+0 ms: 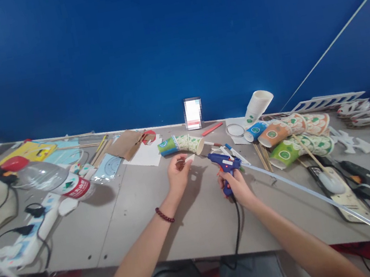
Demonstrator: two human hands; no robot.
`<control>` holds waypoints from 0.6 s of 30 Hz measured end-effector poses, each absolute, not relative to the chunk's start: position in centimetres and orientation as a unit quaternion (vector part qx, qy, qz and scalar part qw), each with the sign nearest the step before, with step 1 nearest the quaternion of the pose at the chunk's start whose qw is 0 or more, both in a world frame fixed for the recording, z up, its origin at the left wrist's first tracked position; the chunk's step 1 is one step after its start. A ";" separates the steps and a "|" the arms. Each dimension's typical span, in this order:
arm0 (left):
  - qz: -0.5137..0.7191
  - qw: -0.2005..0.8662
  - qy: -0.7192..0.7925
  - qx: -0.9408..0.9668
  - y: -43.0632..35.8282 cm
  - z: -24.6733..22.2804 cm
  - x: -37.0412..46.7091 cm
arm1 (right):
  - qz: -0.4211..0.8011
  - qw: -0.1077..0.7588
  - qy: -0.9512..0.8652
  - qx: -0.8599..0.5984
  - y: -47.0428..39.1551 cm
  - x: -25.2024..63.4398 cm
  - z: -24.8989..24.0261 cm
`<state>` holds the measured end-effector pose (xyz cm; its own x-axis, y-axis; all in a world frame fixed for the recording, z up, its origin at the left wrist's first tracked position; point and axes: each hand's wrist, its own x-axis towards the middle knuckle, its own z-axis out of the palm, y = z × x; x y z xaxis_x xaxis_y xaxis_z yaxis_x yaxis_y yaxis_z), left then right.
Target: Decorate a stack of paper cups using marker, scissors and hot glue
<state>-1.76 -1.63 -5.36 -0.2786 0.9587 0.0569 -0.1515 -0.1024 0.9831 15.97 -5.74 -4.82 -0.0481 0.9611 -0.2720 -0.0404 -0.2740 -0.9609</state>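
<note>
My right hand is wrapped around the grip of a blue hot glue gun. A long clear glue stick runs out of its back end toward the lower right. The nozzle points left, a short way from a small white pointed piece pinched in my left hand. Whether that piece is paper or foam, I cannot tell. Just behind my left hand lies a stack of printed paper cups on its side, green and blue patterned.
At left are a plastic bottle lying tilted and a white power strip with cords. More paper cups, wooden sticks and a black glue gun lie at right. A phone leans on the blue wall.
</note>
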 end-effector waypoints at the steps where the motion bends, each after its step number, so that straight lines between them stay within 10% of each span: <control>1: 0.625 0.439 0.504 0.403 -1.6 -5.3 -1.9 | 0.590 0.426 -0.415 -0.546 -5.7 15.9 -4.9; 18: 0.704 0.355 0.498 0.360 -0.4 -3.1 -4.8 | 0.445 0.228 -0.586 -0.638 -5.7 15.8 -6.3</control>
<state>-4.85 -0.41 -3.13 -0.4885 0.8591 0.1529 -0.1418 -0.2510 0.9576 15.82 -5.69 -6.28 -0.0824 0.9500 -0.3011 0.5438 -0.2103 -0.8125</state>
